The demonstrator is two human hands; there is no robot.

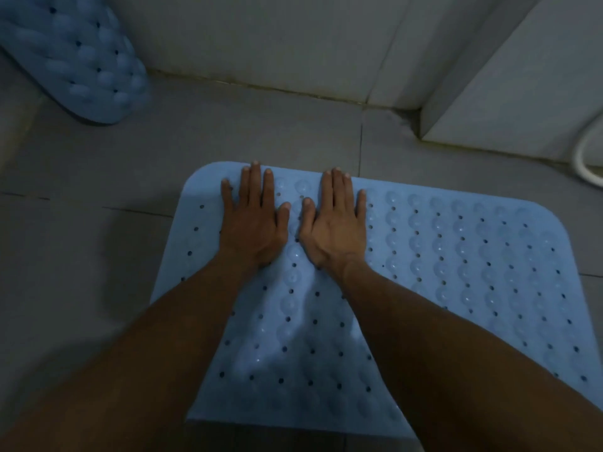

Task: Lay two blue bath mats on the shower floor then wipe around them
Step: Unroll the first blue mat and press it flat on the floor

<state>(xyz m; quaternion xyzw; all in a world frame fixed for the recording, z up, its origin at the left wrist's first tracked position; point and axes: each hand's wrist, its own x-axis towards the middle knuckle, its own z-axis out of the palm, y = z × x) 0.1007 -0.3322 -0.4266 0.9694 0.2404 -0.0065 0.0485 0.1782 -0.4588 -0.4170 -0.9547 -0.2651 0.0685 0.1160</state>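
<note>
1. Pressing both palms flat on the blue mat (456, 272), lower centre of frame; left hand (253, 223) and right hand (332, 226) side by side, fingers splayed, gripping nothing.
2. Second mat (81, 60) sits upper left, apart, on the tile floor (98, 190).

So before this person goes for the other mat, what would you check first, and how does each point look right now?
1. First mat flat on the floor: ok where visible; near edge hidden.
2. Left hand and right hand pressing it, palms flat, holding nothing: ok.
3. Second mat laid: not ok; it sits at the far left, its position unclear.
4. Hose off the mat: ok.
5. Wiping cloth nearby: cannot tell.
</note>
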